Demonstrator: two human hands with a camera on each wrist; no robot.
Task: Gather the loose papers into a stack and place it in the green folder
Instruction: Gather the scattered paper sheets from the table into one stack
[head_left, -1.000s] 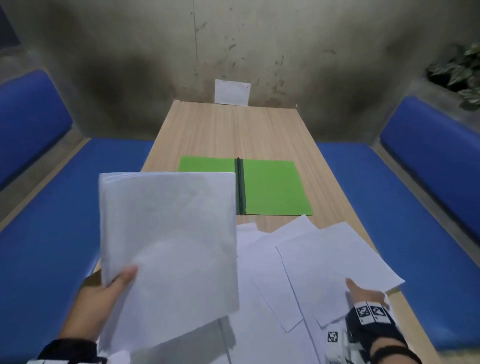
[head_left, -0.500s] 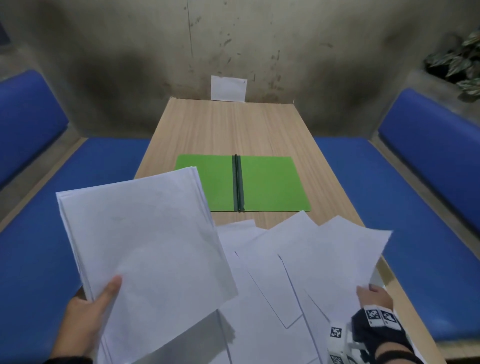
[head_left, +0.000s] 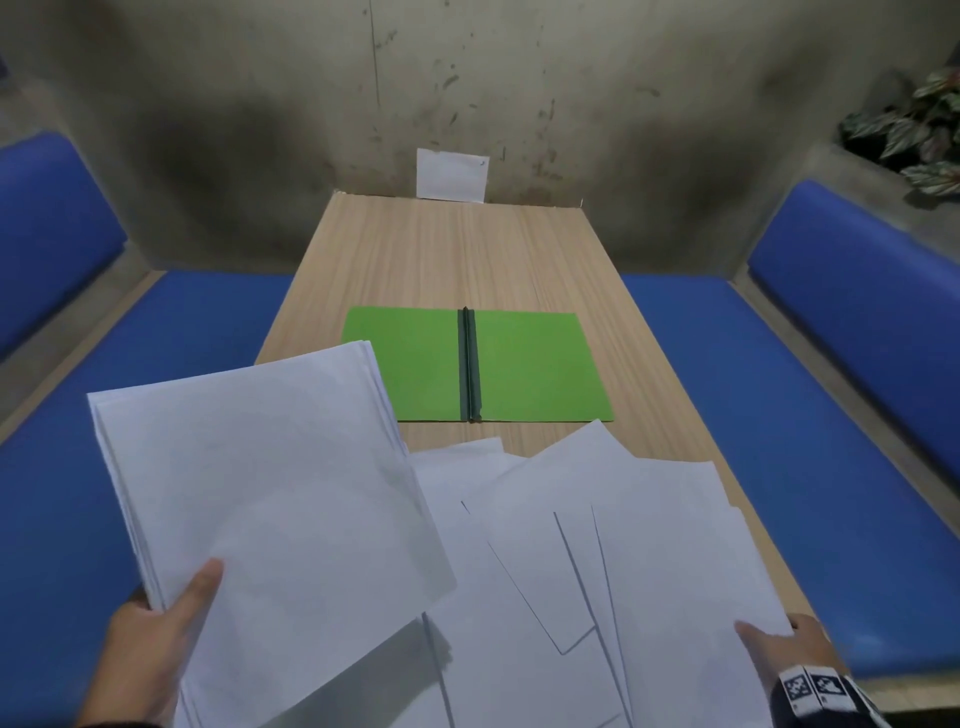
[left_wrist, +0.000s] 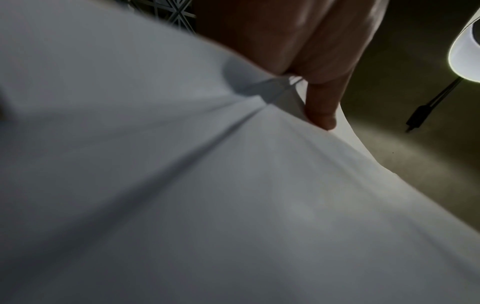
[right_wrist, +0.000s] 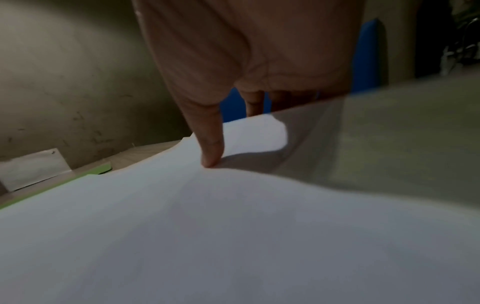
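Bare bench surface lies beyond the green folder, reaching to a white card against the wall. The open folder lies flat, both leaves uncovered. On its near side, loose papers overlap across the bench; a held stack overhangs its near-left corner. Blue seats flank both sides.

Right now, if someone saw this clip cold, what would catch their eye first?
The white stack of papers raised in the left hand at lower left, thumb on top. Beyond it, the green folder lies open flat mid-table, bright against the wood. At lower right, loose sheets fan over the near table end, where the right hand pinches one by its corner.
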